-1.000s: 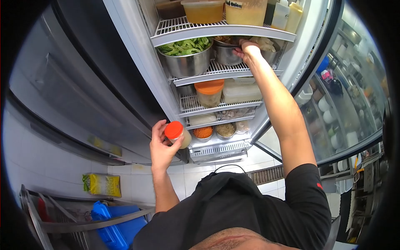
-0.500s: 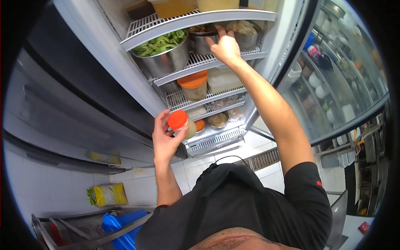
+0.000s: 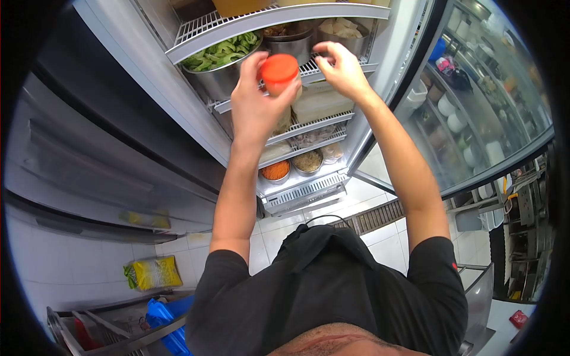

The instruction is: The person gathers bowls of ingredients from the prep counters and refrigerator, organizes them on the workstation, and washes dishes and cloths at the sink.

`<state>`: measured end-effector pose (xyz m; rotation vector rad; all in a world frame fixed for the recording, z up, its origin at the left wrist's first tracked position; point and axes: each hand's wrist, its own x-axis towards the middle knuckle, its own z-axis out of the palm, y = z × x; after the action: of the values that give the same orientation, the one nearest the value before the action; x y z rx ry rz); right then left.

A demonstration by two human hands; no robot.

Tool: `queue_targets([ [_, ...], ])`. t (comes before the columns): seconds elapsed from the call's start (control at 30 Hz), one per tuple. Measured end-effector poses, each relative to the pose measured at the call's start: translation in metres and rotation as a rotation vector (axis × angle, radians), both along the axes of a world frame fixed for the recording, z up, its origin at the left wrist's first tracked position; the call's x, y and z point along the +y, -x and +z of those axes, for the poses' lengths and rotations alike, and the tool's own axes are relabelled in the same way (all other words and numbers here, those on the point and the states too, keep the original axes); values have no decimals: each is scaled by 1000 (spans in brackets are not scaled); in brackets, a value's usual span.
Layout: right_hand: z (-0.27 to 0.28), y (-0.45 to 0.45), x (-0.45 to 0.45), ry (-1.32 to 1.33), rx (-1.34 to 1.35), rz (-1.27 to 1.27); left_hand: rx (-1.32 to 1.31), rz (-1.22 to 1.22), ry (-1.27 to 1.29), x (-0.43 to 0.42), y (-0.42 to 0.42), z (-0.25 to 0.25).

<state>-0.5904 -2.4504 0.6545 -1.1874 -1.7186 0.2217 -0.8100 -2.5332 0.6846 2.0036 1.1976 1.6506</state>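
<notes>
My left hand (image 3: 258, 104) grips a jar with a red lid (image 3: 279, 69), raised before the fridge's upper shelves and slightly blurred. To its right, my right hand (image 3: 344, 71) hangs in the air with curled fingers apart and nothing between them. Behind the hands, one shelf carries a steel pot of green leaves (image 3: 222, 52), a steel pot with brown contents (image 3: 288, 41) and a steel pot of pale pieces (image 3: 341, 28). Lower down sit a bowl of orange shreds (image 3: 275, 171) and a bowl of light brown food (image 3: 308, 161).
The glass fridge door (image 3: 487, 113) stands open on the right. A dark door panel (image 3: 113, 113) is on the left. A yellow bag (image 3: 155, 273) lies on the floor near a blue container (image 3: 172, 332). A floor drain (image 3: 380, 218) runs below the fridge.
My left hand has lifted the jar up toward the pots. My right hand has let go of the middle pot and drawn back from it. The view has shifted slightly.
</notes>
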Motion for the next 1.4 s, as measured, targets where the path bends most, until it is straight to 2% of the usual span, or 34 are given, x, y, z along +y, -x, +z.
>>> queue_targets([
  [0.1, -6, -4, -28, 31, -3, 119, 210, 119, -244, 49, -21, -4],
  [0.23, -32, -22, -42, 79, 43, 124, 335, 197, -269, 89, -37, -27],
  [0.37, -46, -32, -46, 161, 70, 16, 270, 161, -253, 100, -64, -33],
  [0.47, -50, -33, -42, 173, 105, -10, 256, 103, -94, 108, -91, -35],
  [0.5, -52, -33, -40, 156, 99, -20, 205, 84, -257, 118, -100, -43],
  [0.53, -54, -34, -37, 137, 94, -31, 194, 69, -302, 127, -107, -50],
  [0.8, -56, -51, -54, 150, 166, -15, 329, 218, -183, 110, -120, -50],
  [0.87, -47, -60, -91, 41, 201, -41, 268, 207, -355, 108, -111, -65],
  [0.9, -40, -67, -114, -44, 183, -132, 232, 199, -450, 107, -106, -70],
  [0.93, -35, -79, -137, -134, 164, -228, 250, 136, -427, 96, -99, -72],
  [1.03, -32, -145, -214, -463, 183, -573, 212, 30, -372, 65, -82, -83],
  [1.1, -32, -209, -279, -663, 239, -873, 223, -15, -448, 43, -73, -106],
  [1.2, -10, -329, -370, -822, 295, -1233, 267, -160, -274, -2, -82, -165],
  [1.27, -4, -426, -402, -793, 138, -1475, 268, -322, -19, -33, -102, -213],
  [1.33, -10, -506, -399, -632, 374, -1281, 265, -386, 283, -71, -133, -256],
  [1.37, -28, -570, -385, -436, 417, -1235, 260, -450, 298, -88, -154, -281],
  [1.4, -49, -620, -378, -238, 451, -1177, 186, -510, 441, -118, -180, -288],
])
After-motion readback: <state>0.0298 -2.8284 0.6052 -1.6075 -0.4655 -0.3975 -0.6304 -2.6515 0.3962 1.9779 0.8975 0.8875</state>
